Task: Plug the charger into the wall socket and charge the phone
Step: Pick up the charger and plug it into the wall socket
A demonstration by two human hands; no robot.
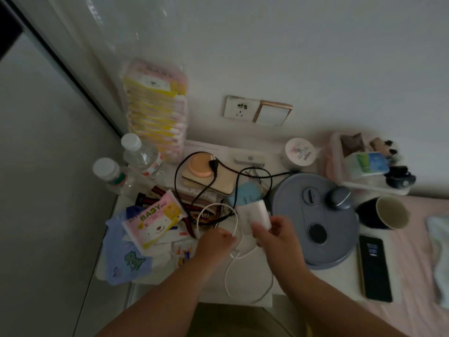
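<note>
Cluttered bedside table (243, 294), centre of frame; phone (375, 267) lies at lower right, screen lit, well apart from both hands; wall socket (239, 108) upper centre, empty. Right hand (277, 235), fingers curled around the white charger (254, 215); left hand (215, 242) pinches the white cable (233, 263), looped below. Advice: free the loops first, turn the prongs toward the socket, then press in squarely

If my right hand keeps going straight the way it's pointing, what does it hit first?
Probably the blue cloth just beyond the charger that your right hand holds, then the tangle of black cables. Depth is unclear, so it may pass above them.
</note>
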